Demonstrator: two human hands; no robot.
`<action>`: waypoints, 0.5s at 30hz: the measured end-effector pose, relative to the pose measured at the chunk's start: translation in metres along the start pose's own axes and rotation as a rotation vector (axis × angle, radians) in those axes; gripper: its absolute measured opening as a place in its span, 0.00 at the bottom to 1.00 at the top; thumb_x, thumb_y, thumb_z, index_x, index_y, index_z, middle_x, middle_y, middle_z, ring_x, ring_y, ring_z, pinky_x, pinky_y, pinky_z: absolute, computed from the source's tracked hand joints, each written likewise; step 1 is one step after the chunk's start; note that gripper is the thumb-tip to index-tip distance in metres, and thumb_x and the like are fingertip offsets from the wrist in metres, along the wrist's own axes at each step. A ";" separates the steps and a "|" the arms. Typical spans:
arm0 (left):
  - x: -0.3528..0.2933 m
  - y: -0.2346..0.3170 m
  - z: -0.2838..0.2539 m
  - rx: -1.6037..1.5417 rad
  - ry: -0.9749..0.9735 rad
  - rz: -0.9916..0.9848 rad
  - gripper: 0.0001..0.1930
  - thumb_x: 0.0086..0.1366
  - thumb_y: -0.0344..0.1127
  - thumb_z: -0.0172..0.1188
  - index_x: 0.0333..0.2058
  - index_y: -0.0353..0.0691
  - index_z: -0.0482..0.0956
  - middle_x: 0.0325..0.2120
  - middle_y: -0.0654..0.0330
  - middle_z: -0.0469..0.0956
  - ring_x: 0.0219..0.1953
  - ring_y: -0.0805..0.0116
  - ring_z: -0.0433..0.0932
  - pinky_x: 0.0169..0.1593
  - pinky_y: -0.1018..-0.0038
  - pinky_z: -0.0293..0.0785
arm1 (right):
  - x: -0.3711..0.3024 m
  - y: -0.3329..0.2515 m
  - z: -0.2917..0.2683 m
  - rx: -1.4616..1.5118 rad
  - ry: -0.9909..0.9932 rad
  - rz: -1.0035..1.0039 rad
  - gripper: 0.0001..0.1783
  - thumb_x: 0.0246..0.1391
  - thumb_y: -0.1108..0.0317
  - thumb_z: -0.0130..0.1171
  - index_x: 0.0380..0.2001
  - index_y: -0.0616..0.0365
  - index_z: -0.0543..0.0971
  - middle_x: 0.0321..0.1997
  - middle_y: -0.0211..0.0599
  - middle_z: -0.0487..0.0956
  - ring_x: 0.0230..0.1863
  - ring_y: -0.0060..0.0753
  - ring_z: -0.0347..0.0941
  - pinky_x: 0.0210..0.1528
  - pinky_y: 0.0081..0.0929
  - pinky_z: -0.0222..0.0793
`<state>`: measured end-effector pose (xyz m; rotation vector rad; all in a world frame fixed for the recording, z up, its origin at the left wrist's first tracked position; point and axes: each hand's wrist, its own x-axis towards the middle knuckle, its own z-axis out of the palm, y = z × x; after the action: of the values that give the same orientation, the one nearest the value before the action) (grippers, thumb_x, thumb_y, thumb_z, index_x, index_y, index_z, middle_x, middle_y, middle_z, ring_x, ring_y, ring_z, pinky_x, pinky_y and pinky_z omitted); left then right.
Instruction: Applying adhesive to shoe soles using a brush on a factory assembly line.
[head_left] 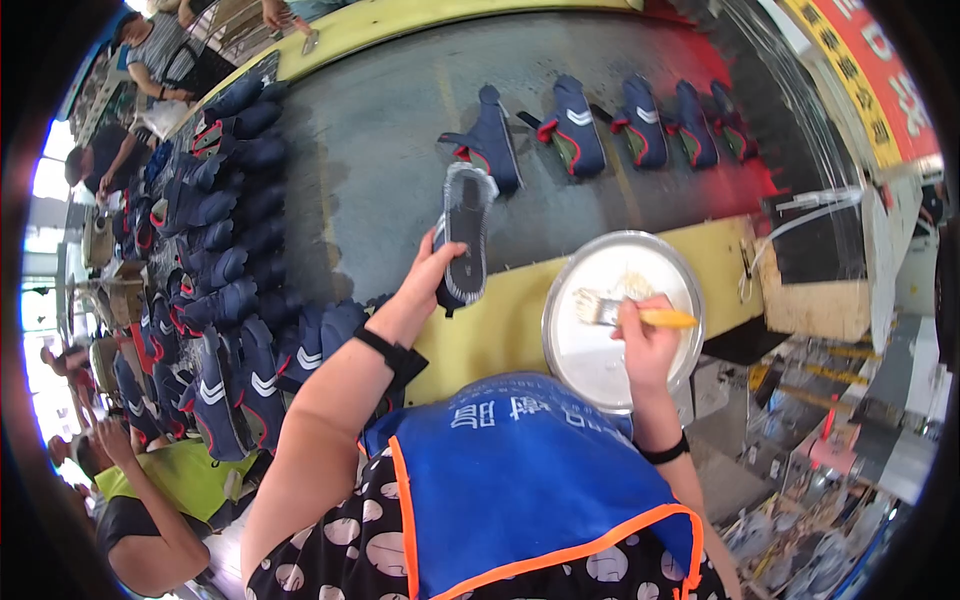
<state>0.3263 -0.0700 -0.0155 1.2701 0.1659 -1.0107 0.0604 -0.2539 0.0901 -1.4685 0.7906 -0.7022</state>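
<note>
My left hand grips a dark navy shoe upper around its side, its grey bottom turned up and its stitched edge showing. The thumb presses on that bottom face. In my right hand is a paintbrush with a yellow handle and a metal ferrule. Its pale bristles are over a round metal basin of white liquid, likely glue; whether they touch the liquid I cannot tell.
Several navy shoe uppers stand in a row on the dark conveyor belt. Many more uppers are heaped at the left. A yellow ledge runs along the near side. Co-workers, one in a yellow-green vest, are at the left.
</note>
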 end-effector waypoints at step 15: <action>0.147 0.084 -0.063 1.065 0.482 -0.027 0.52 0.48 0.65 0.72 0.71 0.57 0.60 0.64 0.36 0.63 0.66 0.35 0.64 0.67 0.49 0.64 | 0.027 -0.010 0.006 -0.382 0.089 -0.027 0.07 0.66 0.73 0.56 0.33 0.61 0.70 0.28 0.33 0.74 0.21 0.19 0.72 0.25 0.17 0.69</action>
<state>0.4961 -0.0995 -0.0677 2.4838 -0.0043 -0.7928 0.0816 -0.2725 0.0989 -1.8027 1.0159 -0.6640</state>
